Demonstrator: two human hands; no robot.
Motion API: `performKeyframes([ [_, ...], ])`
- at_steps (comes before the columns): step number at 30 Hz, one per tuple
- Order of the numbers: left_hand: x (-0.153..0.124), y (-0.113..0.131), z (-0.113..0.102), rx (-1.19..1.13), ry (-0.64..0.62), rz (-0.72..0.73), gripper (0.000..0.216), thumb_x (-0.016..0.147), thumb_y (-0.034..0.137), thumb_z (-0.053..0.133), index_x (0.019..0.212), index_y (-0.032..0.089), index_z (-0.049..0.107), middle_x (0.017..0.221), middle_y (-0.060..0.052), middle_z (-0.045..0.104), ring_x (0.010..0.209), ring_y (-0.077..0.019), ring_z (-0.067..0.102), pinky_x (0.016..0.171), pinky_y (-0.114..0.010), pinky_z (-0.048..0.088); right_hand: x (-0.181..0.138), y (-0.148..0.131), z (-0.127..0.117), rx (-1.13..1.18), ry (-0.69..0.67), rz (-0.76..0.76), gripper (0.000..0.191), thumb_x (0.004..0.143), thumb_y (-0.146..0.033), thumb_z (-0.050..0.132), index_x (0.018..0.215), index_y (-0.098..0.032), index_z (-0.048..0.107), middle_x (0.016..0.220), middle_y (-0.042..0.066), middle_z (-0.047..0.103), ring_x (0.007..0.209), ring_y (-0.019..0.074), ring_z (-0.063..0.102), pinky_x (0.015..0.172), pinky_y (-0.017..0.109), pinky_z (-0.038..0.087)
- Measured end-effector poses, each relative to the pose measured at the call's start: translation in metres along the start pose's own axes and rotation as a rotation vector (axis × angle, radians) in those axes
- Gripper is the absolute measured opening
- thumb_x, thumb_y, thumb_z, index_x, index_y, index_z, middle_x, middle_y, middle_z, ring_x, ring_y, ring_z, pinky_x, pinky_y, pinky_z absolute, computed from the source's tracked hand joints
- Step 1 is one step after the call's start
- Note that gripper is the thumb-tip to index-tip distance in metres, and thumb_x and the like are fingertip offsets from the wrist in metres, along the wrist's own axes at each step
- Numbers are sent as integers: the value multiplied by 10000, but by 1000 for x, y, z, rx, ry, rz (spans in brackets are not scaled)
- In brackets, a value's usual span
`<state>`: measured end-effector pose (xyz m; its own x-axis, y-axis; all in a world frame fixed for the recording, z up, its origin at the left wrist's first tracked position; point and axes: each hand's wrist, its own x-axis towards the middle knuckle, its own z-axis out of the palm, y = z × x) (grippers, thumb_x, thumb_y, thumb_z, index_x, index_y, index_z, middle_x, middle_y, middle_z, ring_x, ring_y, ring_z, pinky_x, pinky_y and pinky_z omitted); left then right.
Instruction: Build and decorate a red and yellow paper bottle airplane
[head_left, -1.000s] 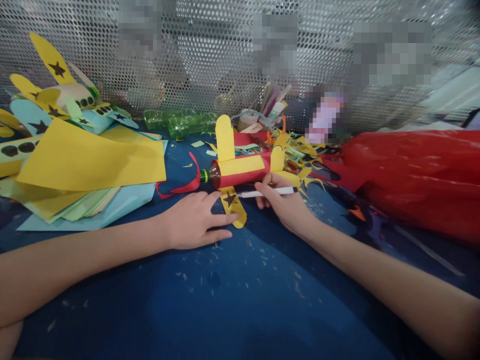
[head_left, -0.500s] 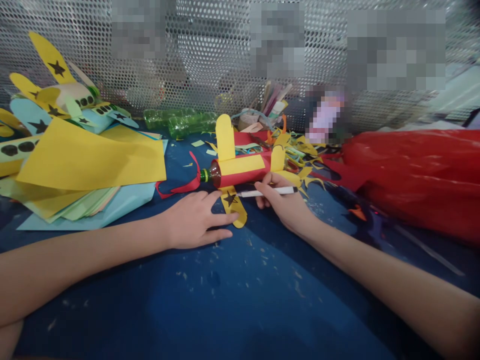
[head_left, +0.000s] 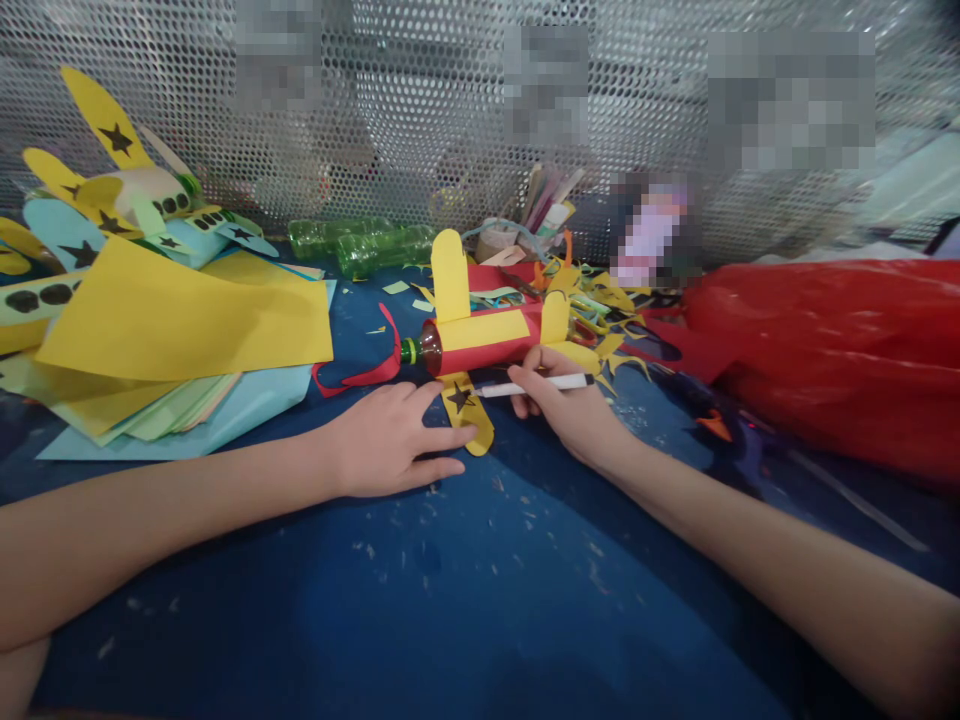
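Note:
A toy plane (head_left: pixel 487 342) made from a plastic bottle wrapped in red and yellow paper lies on the blue table (head_left: pixel 480 590). Its near yellow wing (head_left: pixel 478 436) bears a black star (head_left: pixel 460 397); the far wing (head_left: pixel 451 275) is plain. My left hand (head_left: pixel 397 440) lies flat with fingers spread, fingertips pressing on the near wing. In my right hand (head_left: pixel 559 395) is a white marker (head_left: pixel 536 385), pinched between thumb and fingers, its tip at the star's right edge. At the plane's nose is a red paper propeller (head_left: pixel 371 372).
Yellow, green and blue paper sheets (head_left: pixel 187 320) are stacked at left, with finished bottle planes (head_left: pixel 142 200) behind. Green bottles (head_left: pixel 360 245) lie at the back near a perforated metal screen (head_left: pixel 405 90). Paper scraps (head_left: pixel 592 300) sit beyond the plane; a red plastic bag (head_left: pixel 825 360) is at right.
Both hands and the plane hold almost the same position. The marker's tip stays by the star, with only a very slight shift of the marker to the left.

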<state>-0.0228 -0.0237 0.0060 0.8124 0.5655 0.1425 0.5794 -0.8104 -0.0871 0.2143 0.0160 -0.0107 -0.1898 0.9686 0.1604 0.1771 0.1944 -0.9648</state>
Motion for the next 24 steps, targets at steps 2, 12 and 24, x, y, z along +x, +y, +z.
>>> performKeyframes([
  [2,0,0,0,5,0,1,549,990,552,197,1359,350,550,1283,-184,527,953,-278,584,807,-437,491,0,0,0,1,-4,-1,293,864,-320,631,662,-227,441,455,-56,549,419,86,435,441,244,309],
  [12,1,0,-1,6,-8,2,549,990,549,197,1363,348,546,1269,-184,533,961,-282,585,802,-433,495,0,-2,0,17,17,-5,282,858,-295,633,661,-229,442,439,-61,542,410,82,434,435,242,306],
  [24,0,0,0,1,-5,2,561,991,551,184,1346,343,566,1266,-191,533,944,-285,584,800,-433,488,0,-1,-1,18,-5,-7,283,868,-281,615,654,-222,440,446,-59,543,415,79,439,436,243,279],
])
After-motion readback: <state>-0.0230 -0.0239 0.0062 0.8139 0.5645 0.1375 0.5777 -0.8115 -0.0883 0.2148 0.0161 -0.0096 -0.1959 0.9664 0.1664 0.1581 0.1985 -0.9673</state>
